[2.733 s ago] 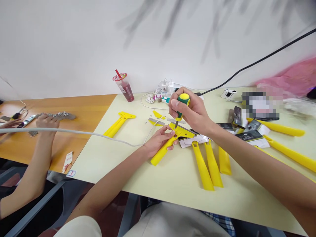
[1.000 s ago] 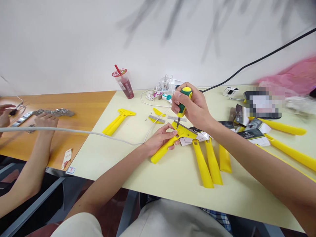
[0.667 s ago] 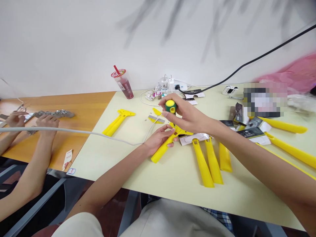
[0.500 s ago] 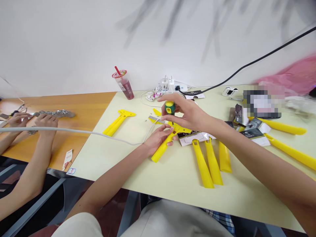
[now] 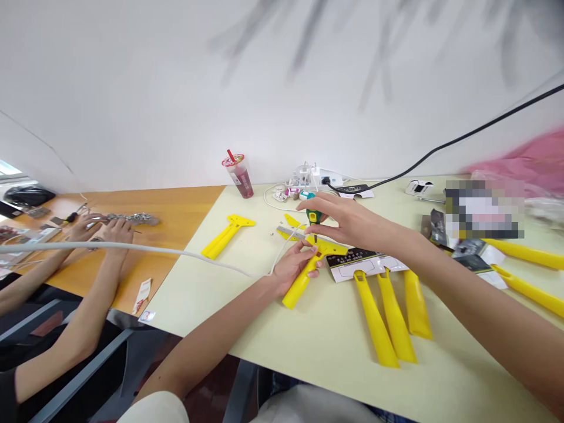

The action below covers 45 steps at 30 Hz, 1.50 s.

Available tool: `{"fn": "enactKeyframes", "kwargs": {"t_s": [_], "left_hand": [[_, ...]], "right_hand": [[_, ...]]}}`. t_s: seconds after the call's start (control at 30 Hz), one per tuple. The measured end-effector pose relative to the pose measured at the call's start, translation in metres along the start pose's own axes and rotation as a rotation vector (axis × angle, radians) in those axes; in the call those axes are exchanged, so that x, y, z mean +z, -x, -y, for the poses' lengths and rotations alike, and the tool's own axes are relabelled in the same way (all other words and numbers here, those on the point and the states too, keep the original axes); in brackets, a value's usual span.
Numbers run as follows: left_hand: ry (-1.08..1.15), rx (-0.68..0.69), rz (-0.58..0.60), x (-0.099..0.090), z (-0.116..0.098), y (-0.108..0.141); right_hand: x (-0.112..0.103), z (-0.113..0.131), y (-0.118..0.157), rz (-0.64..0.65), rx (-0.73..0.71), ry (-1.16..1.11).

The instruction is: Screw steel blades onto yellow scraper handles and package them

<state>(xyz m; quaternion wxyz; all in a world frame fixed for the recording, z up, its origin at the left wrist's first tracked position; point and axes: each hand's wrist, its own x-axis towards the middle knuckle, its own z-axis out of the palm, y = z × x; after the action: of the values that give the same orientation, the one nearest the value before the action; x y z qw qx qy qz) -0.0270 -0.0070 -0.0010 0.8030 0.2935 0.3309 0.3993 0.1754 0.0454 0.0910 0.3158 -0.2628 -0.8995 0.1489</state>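
My left hand (image 5: 297,267) grips a yellow plastic scraper (image 5: 304,276) by its handle, with fingers over the T-shaped head. My right hand (image 5: 348,222) holds a green-and-yellow screwdriver (image 5: 314,216) upright in its fingertips. The screwdriver's shaft comes down onto the scraper's head, partly hidden by my fingers. A steel blade (image 5: 291,233) lies just left of that head, beside a small yellow piece (image 5: 293,221). Several loose yellow handles (image 5: 374,320) lie below my right forearm, on a printed card (image 5: 361,265).
A second assembled yellow scraper (image 5: 227,237) lies to the left on the cream table (image 5: 308,335). A white cable (image 5: 176,249) crosses above my left arm. At the back are a drink cup (image 5: 239,177) and power strip (image 5: 315,177). A co-worker's hands (image 5: 117,232) work on the adjoining wooden table.
The screwdriver, lifted and turned away from the scraper earlier, is back down on its head. My right hand's fingers are more extended. The whole view has shifted, with the table lower and further right.
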Motion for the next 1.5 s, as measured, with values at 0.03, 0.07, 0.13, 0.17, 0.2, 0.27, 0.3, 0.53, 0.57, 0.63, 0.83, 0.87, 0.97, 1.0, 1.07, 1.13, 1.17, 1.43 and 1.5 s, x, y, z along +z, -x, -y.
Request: {"fn": "enactKeyframes", "kwargs": {"t_s": [0.03, 0.07, 0.13, 0.17, 0.2, 0.27, 0.3, 0.53, 0.57, 0.63, 0.83, 0.87, 0.97, 1.0, 1.07, 1.13, 1.17, 1.43, 1.5], "left_hand": [[-0.005, -0.002, 0.002, 0.001, 0.0, 0.001], [-0.006, -0.004, 0.003, 0.001, 0.0, 0.001], [0.0, -0.007, 0.003, 0.002, -0.001, 0.002], [0.002, -0.007, 0.002, 0.002, -0.001, 0.003], [0.003, -0.005, 0.001, 0.002, -0.001, 0.003], [0.005, 0.004, 0.002, 0.002, -0.001, 0.004], [0.007, 0.009, 0.003, 0.002, -0.002, 0.003], [0.028, -0.003, -0.009, 0.001, -0.003, 0.002], [0.03, -0.001, -0.017, 0.0, -0.003, 0.002], [0.034, 0.006, -0.022, -0.001, -0.003, 0.002], [0.043, 0.013, -0.023, -0.001, -0.002, 0.002], [0.042, 0.009, -0.025, -0.001, -0.002, 0.002], [0.044, 0.0, -0.047, 0.0, -0.003, 0.001], [0.046, -0.001, -0.054, 0.0, -0.003, 0.001], [0.047, 0.003, -0.059, -0.001, -0.003, 0.001], [0.043, 0.007, -0.052, -0.001, -0.003, 0.0], [0.041, 0.006, -0.047, -0.001, -0.002, 0.0], [0.039, 0.03, -0.073, -0.004, -0.001, -0.004], [0.026, 0.036, -0.062, -0.004, -0.001, -0.004]], "right_hand": [[0.001, 0.001, 0.0, -0.012, 0.008, 0.013], [0.001, 0.002, 0.0, -0.017, 0.013, 0.011], [-0.001, 0.006, 0.0, 0.0, 0.006, -0.035], [-0.003, 0.007, 0.0, 0.019, -0.003, -0.072], [-0.004, 0.008, 0.0, 0.039, -0.008, -0.11], [-0.006, 0.009, 0.0, 0.053, -0.005, -0.144], [-0.006, 0.008, 0.0, 0.049, -0.005, -0.127], [-0.007, 0.005, 0.001, 0.026, -0.025, 0.012], [-0.009, 0.005, 0.001, 0.045, -0.023, -0.033], [-0.012, 0.004, 0.001, 0.078, -0.014, -0.106], [-0.008, -0.003, -0.001, 0.002, 0.03, 0.049], [-0.007, -0.004, -0.001, -0.008, 0.039, 0.049], [-0.007, -0.005, 0.001, 0.018, 0.028, -0.038], [-0.008, -0.005, 0.001, 0.03, 0.012, -0.078], [-0.008, -0.004, -0.001, 0.021, -0.008, -0.115], [-0.006, -0.003, -0.002, 0.0, -0.006, -0.071], [-0.005, -0.002, -0.003, -0.017, -0.001, -0.025], [-0.009, 0.003, -0.001, 0.078, -0.024, -0.118], [-0.01, 0.006, -0.002, 0.098, 0.014, -0.141]]}}
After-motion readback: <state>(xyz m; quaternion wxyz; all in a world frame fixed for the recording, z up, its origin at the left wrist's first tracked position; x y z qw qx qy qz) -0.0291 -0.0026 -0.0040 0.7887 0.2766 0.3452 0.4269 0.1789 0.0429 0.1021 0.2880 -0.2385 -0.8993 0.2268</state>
